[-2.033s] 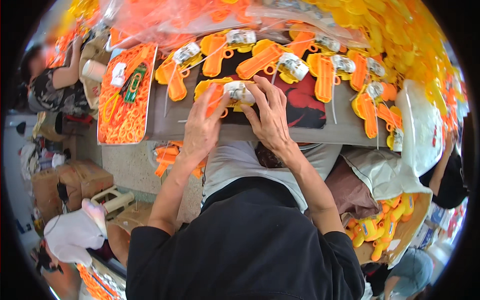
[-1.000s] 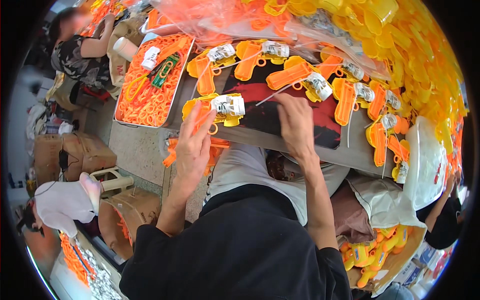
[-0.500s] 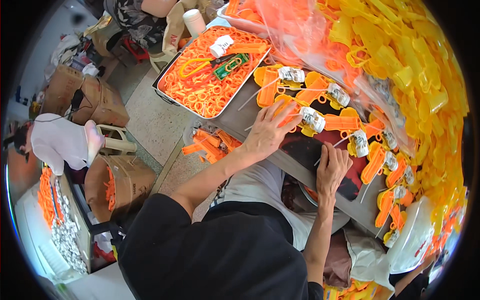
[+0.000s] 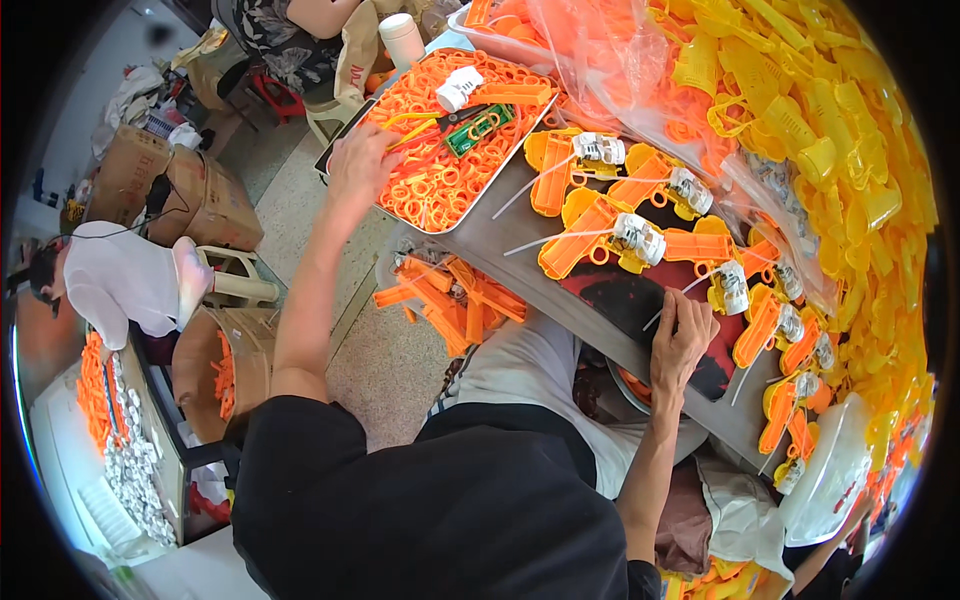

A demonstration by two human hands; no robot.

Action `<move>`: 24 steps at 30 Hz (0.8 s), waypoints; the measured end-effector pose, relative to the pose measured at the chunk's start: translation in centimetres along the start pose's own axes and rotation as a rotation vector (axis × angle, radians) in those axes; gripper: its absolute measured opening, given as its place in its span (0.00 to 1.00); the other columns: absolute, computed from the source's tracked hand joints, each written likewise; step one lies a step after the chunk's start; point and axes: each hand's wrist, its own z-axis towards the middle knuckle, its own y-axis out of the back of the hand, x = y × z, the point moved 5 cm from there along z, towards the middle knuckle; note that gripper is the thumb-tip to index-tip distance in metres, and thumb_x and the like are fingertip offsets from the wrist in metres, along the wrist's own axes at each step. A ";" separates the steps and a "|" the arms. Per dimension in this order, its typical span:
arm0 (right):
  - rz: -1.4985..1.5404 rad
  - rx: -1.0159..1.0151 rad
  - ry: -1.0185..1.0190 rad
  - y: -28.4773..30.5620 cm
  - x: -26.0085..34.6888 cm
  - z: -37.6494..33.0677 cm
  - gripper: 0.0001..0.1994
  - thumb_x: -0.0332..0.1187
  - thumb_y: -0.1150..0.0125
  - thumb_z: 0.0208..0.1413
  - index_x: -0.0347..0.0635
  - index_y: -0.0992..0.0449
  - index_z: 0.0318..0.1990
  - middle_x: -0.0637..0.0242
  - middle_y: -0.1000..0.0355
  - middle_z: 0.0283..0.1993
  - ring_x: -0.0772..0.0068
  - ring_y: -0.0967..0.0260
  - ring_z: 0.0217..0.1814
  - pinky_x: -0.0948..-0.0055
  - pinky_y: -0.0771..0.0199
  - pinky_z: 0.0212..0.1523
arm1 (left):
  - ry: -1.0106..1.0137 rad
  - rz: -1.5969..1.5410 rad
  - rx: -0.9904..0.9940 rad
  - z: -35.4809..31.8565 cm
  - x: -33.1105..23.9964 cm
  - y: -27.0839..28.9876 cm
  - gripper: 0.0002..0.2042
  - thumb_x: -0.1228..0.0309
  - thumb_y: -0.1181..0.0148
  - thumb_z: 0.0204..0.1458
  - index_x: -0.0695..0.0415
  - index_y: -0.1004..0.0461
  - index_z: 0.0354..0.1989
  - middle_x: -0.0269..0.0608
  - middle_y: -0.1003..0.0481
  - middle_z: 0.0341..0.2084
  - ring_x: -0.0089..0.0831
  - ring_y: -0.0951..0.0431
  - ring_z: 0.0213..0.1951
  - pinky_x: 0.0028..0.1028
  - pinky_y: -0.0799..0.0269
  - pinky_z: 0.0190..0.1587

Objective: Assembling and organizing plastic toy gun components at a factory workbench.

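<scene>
My left hand (image 4: pixel 362 168) is over the left side of the tray (image 4: pixel 489 184). Its fingers curl about the handles of yellow-and-red pliers (image 4: pixel 408 116), whose black head lies on orange plastic rings (image 4: pixel 432 200). At the table's near edge, my right hand (image 4: pixel 684 340) is closed, with a thin white plastic tie (image 4: pixel 652 321) showing on both sides of its fingers. That tie runs from an orange, yellow and white toy gun (image 4: pixel 734 287). Another toy gun (image 4: pixel 590 232) lies to the left with its tie sticking out.
Several more toy guns (image 4: pixel 776 325) line the table (image 4: pixel 520 240). A green knife-like tool (image 4: pixel 478 132) lies on the rings. Yellow plastic parts (image 4: pixel 800 120) heap up at right, beside a clear bag (image 4: pixel 590 50). Below the tray are orange parts (image 4: pixel 455 295). Another person (image 4: pixel 130 280) is at left.
My left hand has left the toy gun in front of me and moved left to the pliers on the tray. My right hand stays about where it was. The view has shifted slightly.
</scene>
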 end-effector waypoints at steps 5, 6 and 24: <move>-0.011 -0.031 0.036 0.0 0.4 0.2 0.04 0.29 0.38 0.61 0.40 0.20 0.39 0.65 0.29 0.29 0.63 0.33 0.36 0.64 0.38 0.45 | 0.016 -0.123 0.337 2.7 2.5 -0.7 0.16 0.65 0.31 0.52 0.60 0.24 0.45 0.44 0.21 0.37 0.40 0.19 0.42 0.36 0.26 0.45; -0.013 -0.035 0.035 -0.1 0.4 0.2 0.04 0.29 0.38 0.61 0.40 0.20 0.39 0.65 0.29 0.29 0.63 0.33 0.36 0.64 0.38 0.45 | 0.012 -0.124 0.335 3.2 2.9 -0.4 0.16 0.65 0.31 0.52 0.60 0.24 0.45 0.44 0.21 0.37 0.40 0.19 0.42 0.36 0.26 0.45; 0.002 -0.219 0.109 1.9 2.4 -1.4 0.06 0.25 0.42 0.55 0.44 0.21 0.38 0.64 0.30 0.28 0.59 0.33 0.34 0.57 0.37 0.38 | 0.154 -0.788 0.319 -4.3 -0.1 8.3 0.10 0.73 0.42 0.62 0.66 0.21 0.47 0.28 0.24 0.33 0.17 0.27 0.37 0.21 0.31 0.40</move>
